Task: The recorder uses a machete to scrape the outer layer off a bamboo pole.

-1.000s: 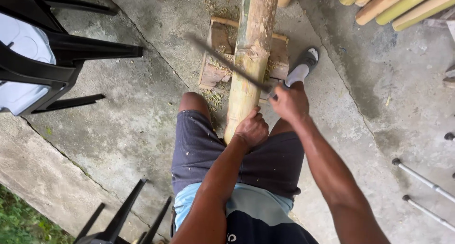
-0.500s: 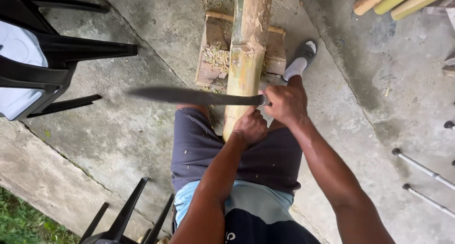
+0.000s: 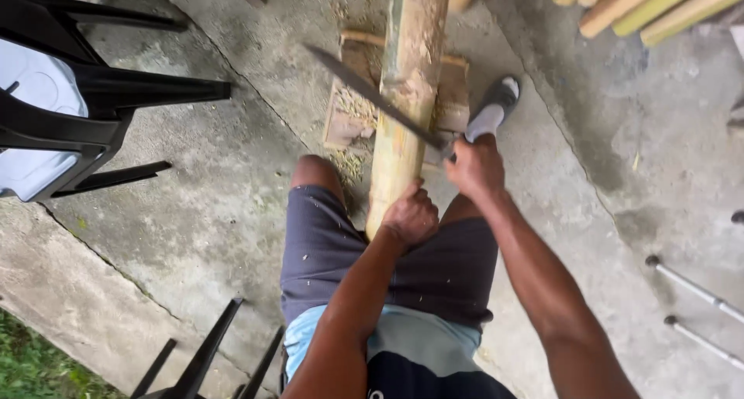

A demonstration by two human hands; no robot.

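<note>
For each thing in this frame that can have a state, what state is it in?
Bamboo pole: lying across the wooden block, near end gripped.
Long blade: slanted, edge on the pole.
Left hand: fingers closed on the pole's end.
Right hand: closed on the blade's handle.
Wooden block: on the concrete, chips on it.

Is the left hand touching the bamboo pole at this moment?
Touching. The head view shows the left hand wrapped around the near end of the bamboo pole, no gap visible.
</note>
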